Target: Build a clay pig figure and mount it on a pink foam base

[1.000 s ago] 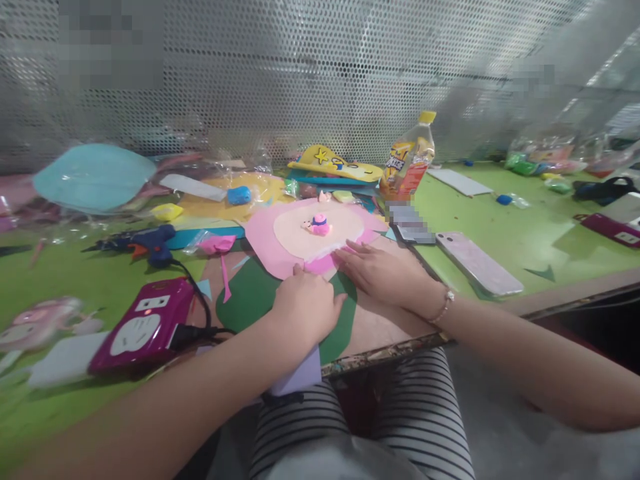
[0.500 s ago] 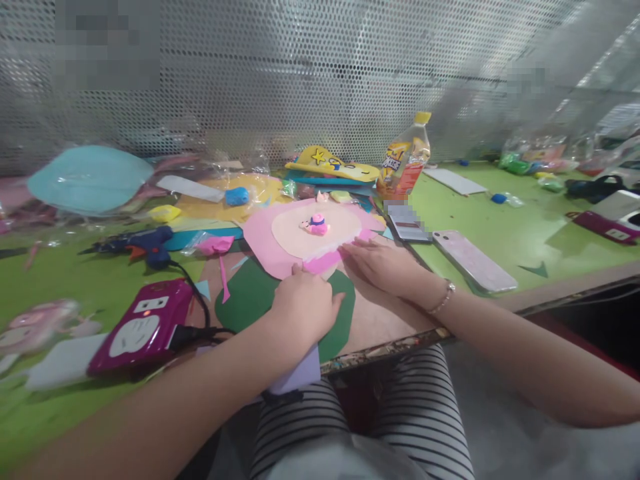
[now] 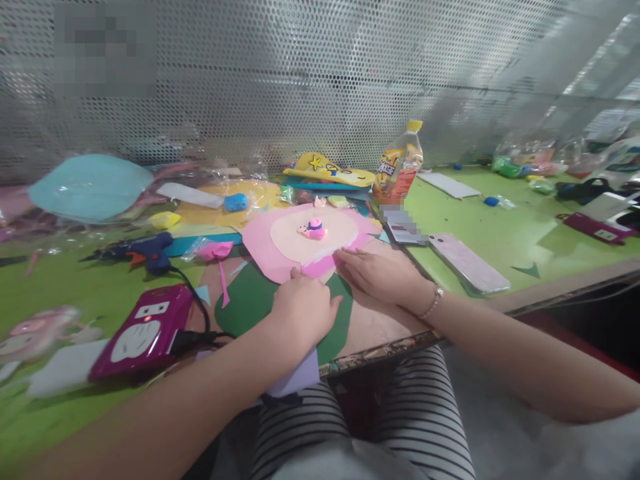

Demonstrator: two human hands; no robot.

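Note:
My left hand [image 3: 304, 308] rests with fingers curled on the near edge of a pink foam sheet [image 3: 260, 243], over a dark green foam sheet [image 3: 247, 300]. My right hand [image 3: 377, 273] lies flat, fingers stretched toward the same pink edge, a bracelet on its wrist. A cream oval [image 3: 295, 239] lies on the pink sheet, with a small pink clay figure [image 3: 315, 229] on top. What my left fingers pinch, if anything, is hidden.
A blue glue gun [image 3: 145, 250] and a magenta power strip [image 3: 143, 332] lie to the left. A phone [image 3: 467, 262] lies to the right, a drink bottle [image 3: 399, 165] behind it. Foam scraps, clay lumps and plastic bags litter the green table [image 3: 500, 233]; perforated metal wall behind.
Both hands stay on the near edge of the pink sheet. The view has shifted slightly; nothing else has visibly moved.

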